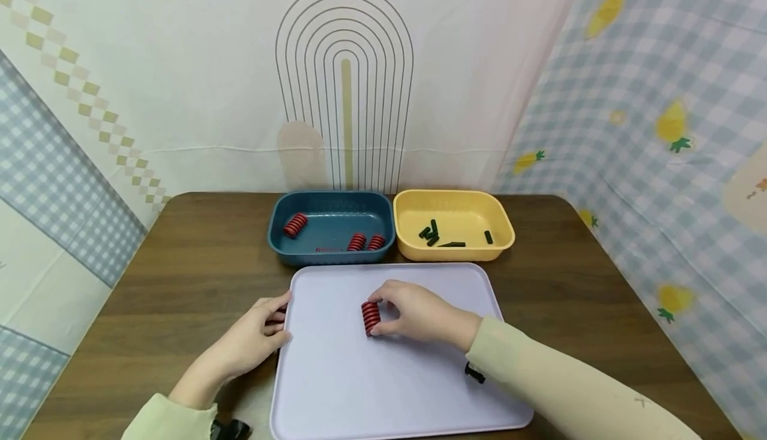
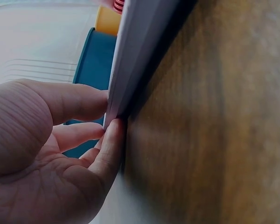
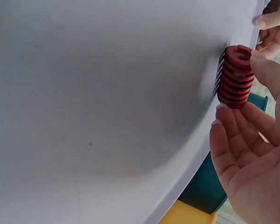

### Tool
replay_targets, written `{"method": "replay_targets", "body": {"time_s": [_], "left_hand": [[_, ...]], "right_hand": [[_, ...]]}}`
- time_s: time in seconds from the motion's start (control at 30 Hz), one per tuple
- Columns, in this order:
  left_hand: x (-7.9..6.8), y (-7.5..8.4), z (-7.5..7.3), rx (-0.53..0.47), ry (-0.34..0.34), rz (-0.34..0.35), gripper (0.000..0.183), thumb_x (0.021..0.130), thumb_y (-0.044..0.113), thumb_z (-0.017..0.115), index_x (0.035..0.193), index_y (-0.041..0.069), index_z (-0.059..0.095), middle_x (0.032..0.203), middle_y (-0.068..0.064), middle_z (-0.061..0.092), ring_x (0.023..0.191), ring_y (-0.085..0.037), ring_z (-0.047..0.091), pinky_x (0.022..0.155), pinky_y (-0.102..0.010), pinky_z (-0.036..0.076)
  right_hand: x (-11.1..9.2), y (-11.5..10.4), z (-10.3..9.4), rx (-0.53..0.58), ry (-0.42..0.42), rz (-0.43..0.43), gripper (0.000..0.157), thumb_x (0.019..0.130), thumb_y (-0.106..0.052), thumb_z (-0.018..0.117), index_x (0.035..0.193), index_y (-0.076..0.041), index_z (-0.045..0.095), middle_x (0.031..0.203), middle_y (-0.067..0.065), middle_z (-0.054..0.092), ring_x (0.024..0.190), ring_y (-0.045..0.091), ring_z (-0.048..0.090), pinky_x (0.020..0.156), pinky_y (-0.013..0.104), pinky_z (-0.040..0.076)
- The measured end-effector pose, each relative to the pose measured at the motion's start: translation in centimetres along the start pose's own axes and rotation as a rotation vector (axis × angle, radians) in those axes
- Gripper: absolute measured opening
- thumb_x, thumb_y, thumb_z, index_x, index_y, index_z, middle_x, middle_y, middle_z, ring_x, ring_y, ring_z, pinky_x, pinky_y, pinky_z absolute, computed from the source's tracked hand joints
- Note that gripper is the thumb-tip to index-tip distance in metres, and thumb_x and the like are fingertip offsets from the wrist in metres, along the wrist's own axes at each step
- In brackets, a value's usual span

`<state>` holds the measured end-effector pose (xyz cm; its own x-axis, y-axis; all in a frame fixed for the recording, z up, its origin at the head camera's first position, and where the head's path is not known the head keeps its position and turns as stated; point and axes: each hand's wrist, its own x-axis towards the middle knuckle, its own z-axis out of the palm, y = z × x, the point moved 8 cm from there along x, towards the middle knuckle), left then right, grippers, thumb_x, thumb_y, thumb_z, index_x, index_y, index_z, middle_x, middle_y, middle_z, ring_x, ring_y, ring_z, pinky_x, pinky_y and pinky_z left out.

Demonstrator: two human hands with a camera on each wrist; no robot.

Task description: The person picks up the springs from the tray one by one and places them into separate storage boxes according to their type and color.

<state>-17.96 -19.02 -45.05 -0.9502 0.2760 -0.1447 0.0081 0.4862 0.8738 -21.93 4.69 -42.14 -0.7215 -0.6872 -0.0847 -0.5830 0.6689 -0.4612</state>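
Note:
My right hand (image 1: 413, 310) pinches a red coil spring (image 1: 371, 319) between thumb and fingers, low over the pale lavender tray (image 1: 383, 387). In the right wrist view the thumb is at one end of the spring (image 3: 235, 77) and the fingertips are at the other. At the tray's left edge, my left hand (image 1: 248, 339) rests its thumb and fingertips against the rim. The left wrist view has these fingertips (image 2: 113, 135) right at the tray's edge (image 2: 130, 60), with the other fingers partly hidden behind.
Behind the tray, a dark blue bin (image 1: 329, 259) contains several red springs (image 1: 295, 225). Beside it to the right, a yellow bin (image 1: 506, 230) holds several small dark green cylinders (image 1: 433, 237). All stand on a brown wooden table (image 1: 192, 253) with patterned cloth behind.

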Motion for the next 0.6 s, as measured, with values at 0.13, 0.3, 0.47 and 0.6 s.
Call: {"method": "replay_targets", "body": {"time_s": [0.13, 0.3, 0.47, 0.6], "left_hand": [[-0.03, -0.01, 0.07, -0.006, 0.002, 0.001, 0.066, 0.089, -0.003, 0.063, 0.147, -0.005, 0.032, 0.137, -0.022, 0.038, 0.117, -0.031, 0.052, 0.092, -0.034, 0.048], [-0.04, -0.08, 0.12, -0.014, 0.001, 0.002, 0.066, 0.089, -0.003, 0.063, 0.147, -0.006, 0.031, 0.138, -0.023, 0.038, 0.116, -0.030, 0.052, 0.092, -0.033, 0.047], [-0.02, 0.14, 0.08, -0.010, -0.002, 0.008, 0.066, 0.089, -0.004, 0.062, 0.147, -0.006, 0.031, 0.136, -0.023, 0.038, 0.116, -0.031, 0.052, 0.092, -0.034, 0.047], [-0.05, 0.19, 0.01, -0.009, -0.004, 0.004, 0.066, 0.090, -0.004, 0.061, 0.148, -0.006, 0.031, 0.136, -0.023, 0.038, 0.116, -0.032, 0.051, 0.092, -0.034, 0.047]], "right_hand": [[0.07, 0.00, -0.08, 0.003, -0.016, -0.007, 0.046, 0.081, -0.045, 0.075, 0.118, -0.019, 0.067, 0.102, -0.011, 0.060, 0.085, 0.009, 0.054, 0.075, 0.025, 0.046], [0.42, -0.28, -0.12, 0.000, -0.040, -0.021, 0.044, 0.081, -0.045, 0.076, 0.115, -0.018, 0.067, 0.094, -0.010, 0.059, 0.080, 0.010, 0.054, 0.068, 0.024, 0.044], [0.69, -0.49, -0.16, -0.002, -0.046, -0.026, 0.044, 0.080, -0.044, 0.077, 0.115, -0.018, 0.067, 0.092, -0.009, 0.059, 0.078, 0.010, 0.053, 0.067, 0.025, 0.043], [0.76, -0.60, -0.16, -0.013, -0.041, -0.027, 0.044, 0.080, -0.044, 0.077, 0.114, -0.019, 0.067, 0.092, -0.009, 0.059, 0.078, 0.009, 0.053, 0.067, 0.025, 0.043]]}}
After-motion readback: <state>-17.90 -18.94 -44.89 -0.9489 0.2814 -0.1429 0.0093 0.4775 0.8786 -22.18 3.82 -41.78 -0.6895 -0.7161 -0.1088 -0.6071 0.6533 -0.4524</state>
